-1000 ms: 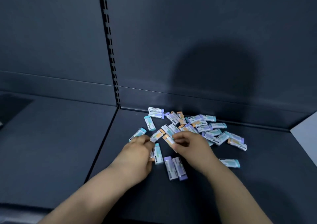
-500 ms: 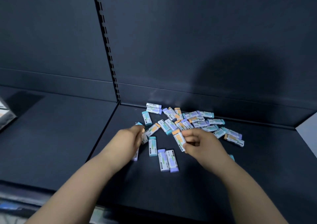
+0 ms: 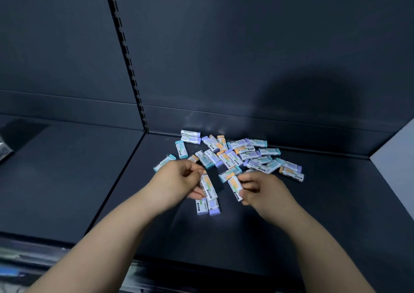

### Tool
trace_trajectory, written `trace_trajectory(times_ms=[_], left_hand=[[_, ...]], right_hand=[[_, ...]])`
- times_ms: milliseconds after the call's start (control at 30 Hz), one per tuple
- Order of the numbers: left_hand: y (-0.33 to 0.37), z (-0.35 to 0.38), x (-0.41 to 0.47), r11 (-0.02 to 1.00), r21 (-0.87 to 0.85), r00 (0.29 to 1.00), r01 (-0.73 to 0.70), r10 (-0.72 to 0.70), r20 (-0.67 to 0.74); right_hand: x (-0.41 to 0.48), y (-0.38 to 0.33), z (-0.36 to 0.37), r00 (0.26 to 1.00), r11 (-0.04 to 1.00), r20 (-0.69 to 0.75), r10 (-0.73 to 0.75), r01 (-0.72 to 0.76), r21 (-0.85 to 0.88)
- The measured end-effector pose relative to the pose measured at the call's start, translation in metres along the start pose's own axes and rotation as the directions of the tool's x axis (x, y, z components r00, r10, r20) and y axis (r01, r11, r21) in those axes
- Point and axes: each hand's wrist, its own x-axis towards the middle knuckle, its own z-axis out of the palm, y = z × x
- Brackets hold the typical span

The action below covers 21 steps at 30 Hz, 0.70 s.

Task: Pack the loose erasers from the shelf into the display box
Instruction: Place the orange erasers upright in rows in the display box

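Several small sleeved erasers (image 3: 244, 156) with teal, purple and orange ends lie scattered on the dark shelf (image 3: 324, 203) near its back wall. My left hand (image 3: 177, 180) grips a couple of erasers (image 3: 208, 186), orange-marked one on top, just above the shelf. My right hand (image 3: 261, 188) pinches one orange-ended eraser (image 3: 234, 188) between thumb and fingers. Two purple-ended erasers (image 3: 208, 206) lie side by side below my left hand. The display box is out of sight, apart from a pale corner (image 3: 5, 151) at the far left edge that I cannot identify.
A slotted upright (image 3: 127, 64) divides the dark back panel. The left shelf section (image 3: 56, 169) is bare and dark. A light wall (image 3: 398, 156) closes the right end. The shelf's front edge (image 3: 156, 268) runs under my forearms.
Both hands have lifted off the pile and drawn back toward me, each now holding erasers picked from the shelf. The view has tilted slightly right.
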Motion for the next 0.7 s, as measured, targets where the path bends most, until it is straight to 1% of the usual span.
trace_trajectory(times_ms=[100,200,267,300,333,400,467,533,567,600,633,667,700], left_hand=[[0.002,0.012,0.0,0.998,0.038,0.998,0.04,-0.042,0.045],[0.003,0.028,0.001,0.993,0.108,0.995,0.045,-0.055,0.088],[0.002,0.04,0.001,0.977,0.212,0.994,0.004,-0.027,0.107],[0.0,0.046,0.001,0.955,0.295,0.994,-0.039,0.007,0.108],[-0.002,0.052,0.002,0.913,0.395,0.992,-0.096,0.057,0.109],[-0.005,0.061,0.0,0.785,0.593,0.984,-0.18,0.137,0.117],[-0.007,0.066,-0.002,0.659,0.728,0.98,-0.191,0.169,0.105],[-0.009,0.066,-0.001,0.514,0.83,0.966,-0.219,0.235,0.109],[-0.009,0.065,0.0,0.463,0.855,0.958,-0.235,0.262,0.121],[-0.009,0.063,0.0,0.431,0.865,0.951,-0.255,0.273,0.144],[-0.009,0.061,0.0,0.416,0.864,0.945,-0.283,0.272,0.179],[-0.009,0.058,0.0,0.407,0.855,0.939,-0.32,0.254,0.231],[-0.009,0.057,-0.002,0.396,0.847,0.932,-0.354,0.219,0.288]], right_hand=[[-0.004,0.007,-0.003,1.0,0.999,0.003,0.031,-0.031,0.027],[-0.008,0.013,-0.007,0.999,0.999,-0.018,0.036,-0.036,0.015],[-0.012,0.016,-0.009,0.999,0.999,-0.019,0.031,-0.031,0.009],[-0.013,0.018,-0.011,0.999,0.999,-0.017,0.036,-0.036,0.019],[-0.015,0.021,-0.013,0.999,0.998,-0.013,0.044,-0.043,0.035],[-0.016,0.026,-0.016,0.998,0.996,-0.014,0.059,-0.058,0.064],[-0.018,0.029,-0.016,0.997,0.992,-0.021,0.079,-0.076,0.101],[-0.021,0.029,-0.015,0.994,0.986,-0.026,0.106,-0.101,0.13],[-0.022,0.028,-0.015,0.993,0.988,-0.032,0.117,-0.113,0.109],[-0.023,0.027,-0.015,0.992,0.992,-0.039,0.12,-0.118,0.044],[-0.023,0.027,-0.016,0.993,0.991,-0.048,0.107,-0.11,-0.071],[-0.024,0.025,-0.019,0.996,0.971,-0.057,0.073,-0.084,-0.223],[-0.024,0.024,-0.023,0.998,0.924,-0.058,0.02,-0.041,-0.379]])
